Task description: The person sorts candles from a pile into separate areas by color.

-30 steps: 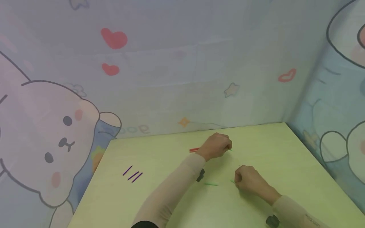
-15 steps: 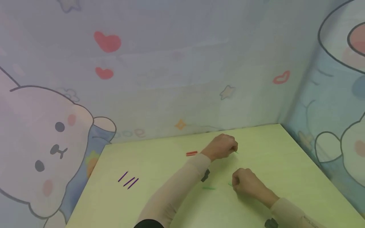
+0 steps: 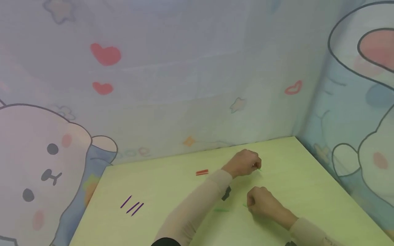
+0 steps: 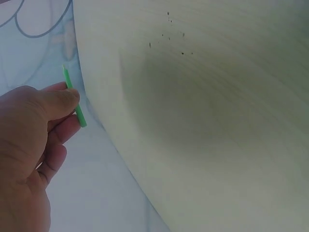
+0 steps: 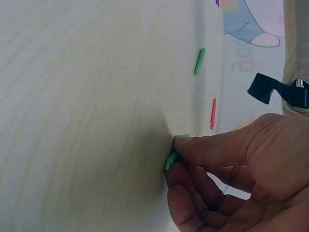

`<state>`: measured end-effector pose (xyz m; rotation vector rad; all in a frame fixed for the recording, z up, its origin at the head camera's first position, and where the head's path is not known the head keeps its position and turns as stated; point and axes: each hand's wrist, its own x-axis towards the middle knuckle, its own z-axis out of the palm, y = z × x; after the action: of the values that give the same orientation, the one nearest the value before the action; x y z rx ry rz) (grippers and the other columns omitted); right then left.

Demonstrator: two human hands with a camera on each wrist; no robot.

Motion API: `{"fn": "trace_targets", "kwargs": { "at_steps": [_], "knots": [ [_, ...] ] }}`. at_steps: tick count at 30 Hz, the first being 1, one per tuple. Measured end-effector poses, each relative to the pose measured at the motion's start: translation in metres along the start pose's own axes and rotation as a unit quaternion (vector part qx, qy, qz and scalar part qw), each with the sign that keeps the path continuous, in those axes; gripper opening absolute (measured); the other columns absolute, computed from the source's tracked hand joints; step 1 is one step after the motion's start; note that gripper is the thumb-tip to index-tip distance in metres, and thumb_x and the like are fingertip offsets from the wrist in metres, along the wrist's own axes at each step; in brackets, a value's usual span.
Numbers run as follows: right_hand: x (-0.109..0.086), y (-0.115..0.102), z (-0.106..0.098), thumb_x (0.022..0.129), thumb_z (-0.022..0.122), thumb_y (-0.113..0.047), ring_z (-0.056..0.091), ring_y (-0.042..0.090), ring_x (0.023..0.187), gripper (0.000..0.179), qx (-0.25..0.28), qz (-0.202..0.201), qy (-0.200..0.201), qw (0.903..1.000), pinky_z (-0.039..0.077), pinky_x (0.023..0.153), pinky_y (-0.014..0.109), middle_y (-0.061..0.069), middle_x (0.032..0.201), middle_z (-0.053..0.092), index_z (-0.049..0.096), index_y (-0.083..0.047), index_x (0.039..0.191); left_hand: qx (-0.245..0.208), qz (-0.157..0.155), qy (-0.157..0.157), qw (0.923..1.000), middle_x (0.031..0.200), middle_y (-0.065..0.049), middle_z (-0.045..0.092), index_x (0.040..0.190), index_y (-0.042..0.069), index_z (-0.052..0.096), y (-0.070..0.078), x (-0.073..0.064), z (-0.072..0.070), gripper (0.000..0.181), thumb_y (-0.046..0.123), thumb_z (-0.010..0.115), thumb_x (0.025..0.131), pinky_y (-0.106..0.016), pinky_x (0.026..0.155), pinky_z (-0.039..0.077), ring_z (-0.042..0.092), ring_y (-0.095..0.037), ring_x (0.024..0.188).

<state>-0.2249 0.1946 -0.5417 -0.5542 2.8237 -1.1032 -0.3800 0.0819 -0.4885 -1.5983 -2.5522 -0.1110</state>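
Observation:
A thin green candle (image 4: 72, 92) is pinched between the thumb and fingers of my left hand (image 4: 29, 130). In the head view the left hand (image 3: 245, 162) is over the far part of the table, with the candle's tip (image 3: 260, 169) showing below the fingers. My right hand (image 3: 264, 204) is nearer, low at the table, and pinches another green candle (image 5: 172, 158) by thumb and index finger. A third green candle (image 3: 221, 210) lies left of the right hand, beside the left sleeve. The right wrist view also shows this lying green candle (image 5: 199, 62).
Two red candles (image 3: 202, 172) lie side by side, left of the left wrist. Three slanted purple candles (image 3: 133, 207) lie on the left of the pale yellow-green table (image 3: 166, 181). A patterned cloth wall (image 3: 172, 75) rises behind the table's far edge.
My left hand has moved right with its candle, uncovering the red candles. The right hand stays nearly in place, holding its candle. The head view has shifted a little.

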Motion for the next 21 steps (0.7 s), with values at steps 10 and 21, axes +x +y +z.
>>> {"fn": "trace_targets", "kwargs": {
  "at_steps": [10,21],
  "knots": [
    [-0.003,-0.008,-0.004,0.078,0.075,0.013,0.055,0.005,0.063,0.025,0.002,-0.023,-0.009,0.9997,0.052,0.062,0.023,-0.009,0.071,0.063,0.068,-0.01,0.071,-0.002,0.003,-0.014,0.9999,0.105,0.012,0.077,0.108,0.022,0.087,0.006,0.012,0.009,0.01,0.018,0.078,0.107,-0.007,0.083,0.049,0.069,0.001,0.095],
    [-0.004,-0.003,-0.006,0.079,0.076,0.013,0.056,0.003,0.062,0.023,0.0,-0.041,-0.009,0.9991,0.056,0.064,0.023,-0.007,0.071,0.067,0.07,-0.008,0.074,0.002,0.006,-0.031,0.9995,0.108,0.012,0.077,0.111,0.022,0.087,0.011,0.016,0.017,0.01,0.018,0.082,0.104,-0.008,0.087,0.05,0.071,-0.001,0.101]
  ]
}}
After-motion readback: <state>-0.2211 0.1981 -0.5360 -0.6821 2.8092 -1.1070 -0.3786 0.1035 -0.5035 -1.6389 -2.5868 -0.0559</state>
